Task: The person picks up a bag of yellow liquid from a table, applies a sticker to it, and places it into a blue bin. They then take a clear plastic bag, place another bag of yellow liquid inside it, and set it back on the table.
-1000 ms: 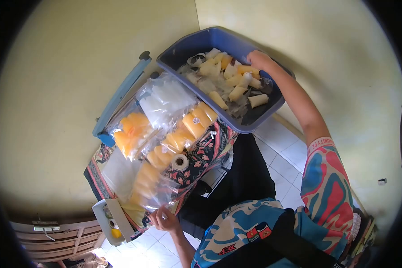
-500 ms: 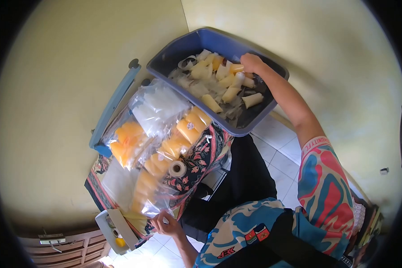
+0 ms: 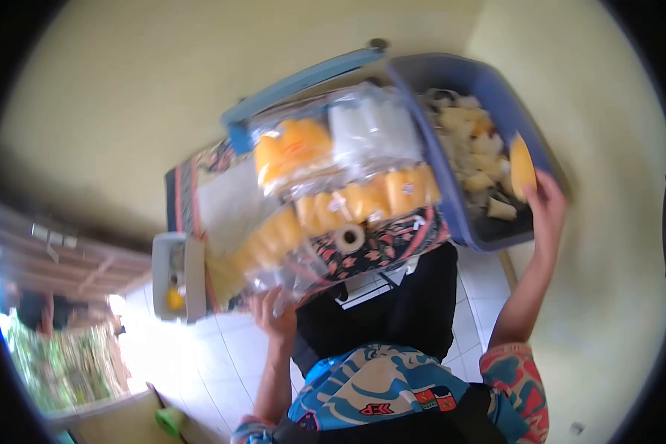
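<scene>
Yellow packet (image 3: 522, 167) in the raised right hand (image 3: 546, 200): from the head view, I see it pinched at its near end between thumb and fingers, standing almost upright over the right side of the blue tub (image 3: 444, 172). Right wrist and forearm climb steeply from the patterned sleeve (image 3: 514, 374), the elbow low and out to the right, the forearm crossing in front of the tub's near right corner. Below the packet, the tub holds a loose heap of pale and yellow packets (image 3: 481, 159).

Well apart from it, the left hand (image 3: 275, 314) is at the near left edge of the table, its forearm rising almost straight from the near side. Its fingers are curled by the end of a clear bag (image 3: 270, 240) of yellow packets, with something whitish among them; blur keeps me from telling whether they grip it.

Between the hands, a tape roll (image 3: 349, 238) sits on the flowered cloth (image 3: 396, 240). Farther off are a bag of orange packets (image 3: 292, 152) and, to its right, a bag of white ones (image 3: 374, 129), with a blue bar (image 3: 311, 78) behind.
</scene>
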Tool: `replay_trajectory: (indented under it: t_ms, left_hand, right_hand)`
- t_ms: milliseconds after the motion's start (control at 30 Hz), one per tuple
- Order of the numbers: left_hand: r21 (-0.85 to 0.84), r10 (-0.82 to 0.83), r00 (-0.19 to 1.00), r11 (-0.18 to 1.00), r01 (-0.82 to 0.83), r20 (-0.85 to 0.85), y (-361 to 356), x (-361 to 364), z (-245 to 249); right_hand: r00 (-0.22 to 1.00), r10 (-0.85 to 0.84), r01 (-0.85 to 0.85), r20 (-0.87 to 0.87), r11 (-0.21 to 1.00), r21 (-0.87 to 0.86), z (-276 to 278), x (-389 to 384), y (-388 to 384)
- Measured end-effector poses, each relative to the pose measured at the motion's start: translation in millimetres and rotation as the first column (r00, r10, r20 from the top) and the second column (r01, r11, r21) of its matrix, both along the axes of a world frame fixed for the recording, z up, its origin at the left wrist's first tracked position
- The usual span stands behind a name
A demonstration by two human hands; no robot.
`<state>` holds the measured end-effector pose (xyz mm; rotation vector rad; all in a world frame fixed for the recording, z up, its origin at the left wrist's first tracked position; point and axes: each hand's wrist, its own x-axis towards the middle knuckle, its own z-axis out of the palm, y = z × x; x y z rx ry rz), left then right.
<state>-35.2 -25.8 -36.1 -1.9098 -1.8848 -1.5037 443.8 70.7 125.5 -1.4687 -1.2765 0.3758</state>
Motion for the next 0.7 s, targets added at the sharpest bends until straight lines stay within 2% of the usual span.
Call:
replay_trajectory:
  t_ms: [100,133,233,300,400,500,567,700]
  left_hand:
    - [-0.026,0.013,1.000,1.000,-0.013,0.003,1.9,4.3,1.5]
    - [-0.017,0.008,1.000,1.000,-0.008,-0.004,3.7,6.1,1.2]
    - [0.026,-0.030,1.000,0.999,0.030,-0.004,10.8,11.2,4.7]
    - [0.024,-0.045,0.999,0.999,0.045,0.007,10.9,11.0,3.8]
    - [0.009,-0.057,0.998,0.998,0.057,-0.005,8.7,9.6,7.6]
    - [-0.005,-0.060,0.998,0.998,0.060,-0.014,5.8,5.4,7.1]
    - [0.023,-0.001,1.000,1.000,0.000,0.006,8.0,8.7,5.0]
    - [0.035,0.056,0.998,0.998,-0.056,-0.014,2.4,3.0,-4.5]
  right_hand:
    - [0.953,0.222,-0.255,-0.208,0.956,-0.147,-20.7,-65.7,-47.8]
    - [0.888,0.372,-0.414,-0.270,0.903,-0.116,-36.0,-83.4,-52.7]
    - [0.770,0.589,-0.637,-0.245,0.709,-0.302,-59.4,-142.1,-67.2]
    - [0.705,0.678,-0.700,-0.208,0.619,-0.356,-73.0,-169.3,-74.4]
    - [0.661,0.744,-0.714,-0.095,0.586,-0.383,-82.4,-177.7,-75.9]
    - [0.744,0.664,-0.636,-0.076,0.669,-0.385,-78.8,-166.9,-66.3]
    - [0.788,0.611,-0.587,-0.079,0.707,-0.394,-72.2,-161.9,-58.4]
    - [0.774,0.625,-0.604,-0.100,0.682,-0.413,-70.8,-169.4,-55.6]
